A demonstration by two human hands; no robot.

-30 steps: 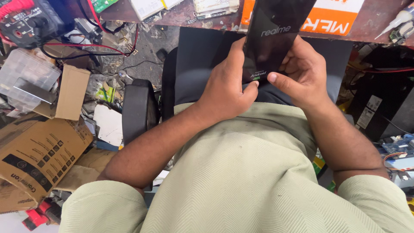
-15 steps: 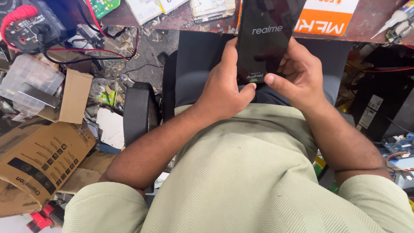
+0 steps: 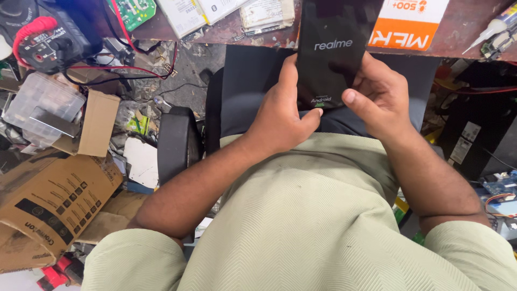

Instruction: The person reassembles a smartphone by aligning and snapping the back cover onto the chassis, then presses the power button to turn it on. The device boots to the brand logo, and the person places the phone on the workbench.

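I hold a black smartphone (image 3: 329, 59) upright above my lap, its dark screen lit with a white logo. My left hand (image 3: 280, 116) wraps its left edge, thumb pressed near the bottom of the screen. My right hand (image 3: 377, 94) grips the right edge from behind, thumb lying beside the lower right corner. Both hands hover over my light green shirt (image 3: 318, 215) and dark trousers.
A wooden bench edge (image 3: 226, 27) runs along the top, with an orange box (image 3: 409, 21), papers and a green circuit board (image 3: 133, 11). A black chair armrest (image 3: 177, 143) stands to my left. Cardboard boxes (image 3: 51, 202), a clear plastic case (image 3: 40, 105) and wires litter the floor.
The phone and both hands have shifted slightly left and up in view as my head moved. My grip on it is unchanged.
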